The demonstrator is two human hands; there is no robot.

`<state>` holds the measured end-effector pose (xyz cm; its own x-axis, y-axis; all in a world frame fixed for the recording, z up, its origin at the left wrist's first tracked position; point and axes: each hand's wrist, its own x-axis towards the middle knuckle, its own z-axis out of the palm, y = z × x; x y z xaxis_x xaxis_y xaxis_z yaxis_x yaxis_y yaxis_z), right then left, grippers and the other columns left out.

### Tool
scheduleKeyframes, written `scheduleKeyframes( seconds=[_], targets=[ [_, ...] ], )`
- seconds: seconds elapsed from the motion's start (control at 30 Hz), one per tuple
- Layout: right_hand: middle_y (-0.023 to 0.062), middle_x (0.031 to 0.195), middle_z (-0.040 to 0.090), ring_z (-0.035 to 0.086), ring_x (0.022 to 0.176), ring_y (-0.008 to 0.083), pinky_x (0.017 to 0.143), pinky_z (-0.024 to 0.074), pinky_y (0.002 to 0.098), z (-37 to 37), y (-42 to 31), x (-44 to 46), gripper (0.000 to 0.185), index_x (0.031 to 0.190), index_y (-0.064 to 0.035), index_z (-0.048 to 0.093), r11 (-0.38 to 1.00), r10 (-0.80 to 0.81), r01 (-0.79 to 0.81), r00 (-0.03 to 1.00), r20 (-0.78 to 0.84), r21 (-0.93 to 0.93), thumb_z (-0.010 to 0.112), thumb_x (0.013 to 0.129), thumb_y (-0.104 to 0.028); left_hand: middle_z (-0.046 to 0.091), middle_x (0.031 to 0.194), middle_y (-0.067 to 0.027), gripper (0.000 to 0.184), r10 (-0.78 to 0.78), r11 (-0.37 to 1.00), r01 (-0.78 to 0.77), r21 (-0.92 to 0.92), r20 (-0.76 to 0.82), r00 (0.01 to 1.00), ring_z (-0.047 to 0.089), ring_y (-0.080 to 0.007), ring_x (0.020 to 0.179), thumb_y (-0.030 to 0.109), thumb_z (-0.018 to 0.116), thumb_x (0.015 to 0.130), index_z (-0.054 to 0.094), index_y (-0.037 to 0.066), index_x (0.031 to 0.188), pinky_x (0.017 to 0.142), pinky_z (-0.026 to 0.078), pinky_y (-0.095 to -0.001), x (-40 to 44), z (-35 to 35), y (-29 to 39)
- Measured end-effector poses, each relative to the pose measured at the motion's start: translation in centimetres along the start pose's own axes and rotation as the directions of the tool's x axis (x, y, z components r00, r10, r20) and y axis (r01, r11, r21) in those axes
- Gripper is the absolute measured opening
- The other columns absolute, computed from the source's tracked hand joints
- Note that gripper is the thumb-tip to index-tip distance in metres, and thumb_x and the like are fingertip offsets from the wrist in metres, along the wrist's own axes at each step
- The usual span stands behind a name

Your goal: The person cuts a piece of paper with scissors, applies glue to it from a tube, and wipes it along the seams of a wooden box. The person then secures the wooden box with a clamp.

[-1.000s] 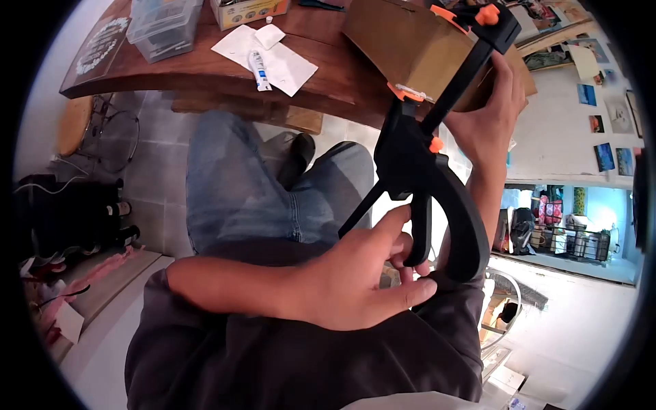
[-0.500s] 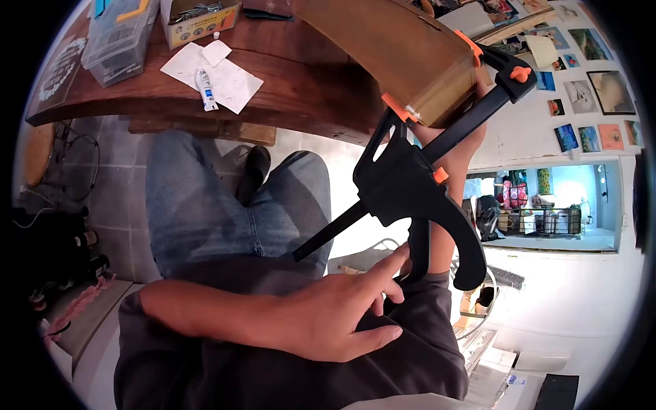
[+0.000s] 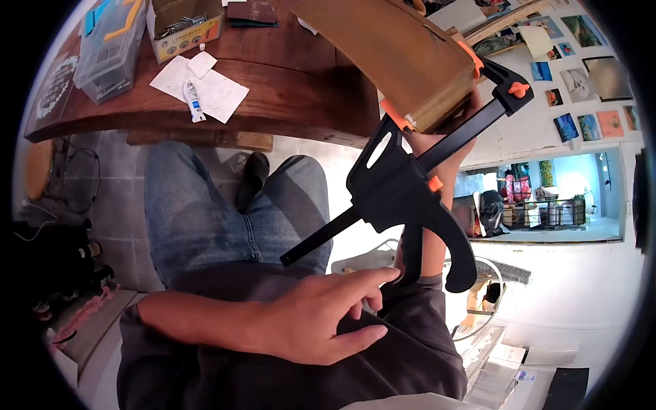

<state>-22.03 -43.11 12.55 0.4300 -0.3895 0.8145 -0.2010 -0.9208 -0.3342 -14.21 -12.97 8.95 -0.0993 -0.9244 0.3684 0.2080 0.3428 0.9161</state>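
Observation:
A black bar clamp (image 3: pixel 403 184) with orange pads is set across the near end of a long brown box-like piece (image 3: pixel 403 61), apparently wooden. Its bar slants down towards my lap. My left hand (image 3: pixel 321 314) comes in from the left, fingers loosely apart and thumb stretched out. The index fingertip is at the clamp's trigger (image 3: pixel 412 256); whether it presses on it I cannot tell. Behind the clamp, my right hand (image 3: pixel 447 140) is around the underside of the brown piece's near end, with most fingers hidden.
On the dark wooden table (image 3: pixel 287 75) lie a glue-like tube (image 3: pixel 193 102) on white paper (image 3: pixel 229 96), a cardboard box (image 3: pixel 181 34) of screws and a clear plastic bin (image 3: pixel 109 61). My jeans-clad legs (image 3: pixel 198 212) are below the edge. Pictures (image 3: pixel 577 85) cover the right wall.
The clamp has shifted slightly left, its handle lower. My left hand has drawn a little left with it, index finger straighter. The view has tilted a bit, so table items sit slightly lower.

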Motion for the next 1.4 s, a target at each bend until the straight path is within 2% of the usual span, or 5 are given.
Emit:
scheduleKeyframes(
  seconds=[0.63, 0.83, 1.03, 1.13, 1.4],
  targets=[
    [0.0087, 0.123, 0.061, 0.066, 0.11, 0.0208, 0.092, 0.0538, 0.0353, 0.8, -2.4, 0.5, 0.089, 0.133, -0.0043, 0.053, 0.99, -0.036, 0.044, 0.998, 0.058, -0.131, 0.095, 0.057, -0.02, 0.073, 0.098, -0.0143, 0.06, 0.044, 0.999, -0.045, -0.008, -0.126, 0.991, 0.069, -0.014, 0.077, 0.007, 0.081, 0.087, 0.051, -0.011, 0.135, 0.069, 0.057, -0.0257, -0.7, -1.2, -0.3],
    [0.0138, 0.122, 0.058, 0.057, 0.11, 0.032, 0.1, 0.0386, 0.0434, 1.1, -2.1, 0.6, 0.097, 0.129, -0.0018, 0.055, 0.986, -0.075, 0.082, 0.996, 0.055, -0.147, 0.097, 0.047, -0.03, 0.073, 0.097, -0.0143, 0.057, 0.072, 0.997, -0.076, -0.019, -0.147, 0.987, 0.068, -0.0133, 0.075, 0.008, 0.081, 0.087, 0.052, -0.011, 0.132, 0.068, 0.057, -0.0261, -0.9, -1.3, -0.5],
    [0.0129, 0.122, 0.058, 0.058, 0.111, 0.0306, 0.097, 0.044, 0.0412, 1.2, -1.8, 0.3, 0.088, 0.129, -0.0022, 0.055, 0.998, -0.011, 0.011, 1.0, 0.001, 0.054, 0.095, 0.054, -0.023, 0.073, 0.098, -0.0129, 0.057, 0.048, 0.999, -0.047, 0.014, -0.097, 0.994, 0.069, -0.0134, 0.076, 0.007, 0.08, 0.087, 0.053, -0.01, 0.134, 0.068, 0.056, -0.025, -1.1, -1.5, -0.1],
    [0.0126, 0.13, 0.06, 0.063, 0.117, 0.0243, 0.099, 0.0532, 0.0384, -0.2, -3.0, 0.3, 0.098, 0.142, -0.0017, 0.046, 0.981, -0.059, 0.064, 0.998, 0.033, -0.184, 0.097, 0.06, -0.017, 0.072, 0.097, -0.0114, 0.059, 0.056, 0.998, -0.058, -0.013, -0.117, 0.991, 0.068, -0.0144, 0.076, 0.006, 0.08, 0.086, 0.053, -0.008, 0.137, 0.067, 0.055, -0.0255, -1.4, -1.2, -0.4],
    [0.0133, 0.132, 0.056, 0.064, 0.118, 0.023, 0.093, 0.0626, 0.0363, -4.7, -0.4, 1.7, 0.099, 0.148, -0.0009, 0.041, 0.983, 0.128, -0.117, 0.989, -0.069, 0.138, 0.094, 0.065, -0.008, 0.073, 0.092, -0.0123, 0.045, 0.49, 0.858, -0.491, 0.153, 0.045, 0.871, 0.067, -0.0191, 0.072, 0.006, 0.078, 0.083, 0.065, -0.006, 0.124, 0.062, 0.055, -0.0317, -2.3, -2.6, 2.1]
  ],
)
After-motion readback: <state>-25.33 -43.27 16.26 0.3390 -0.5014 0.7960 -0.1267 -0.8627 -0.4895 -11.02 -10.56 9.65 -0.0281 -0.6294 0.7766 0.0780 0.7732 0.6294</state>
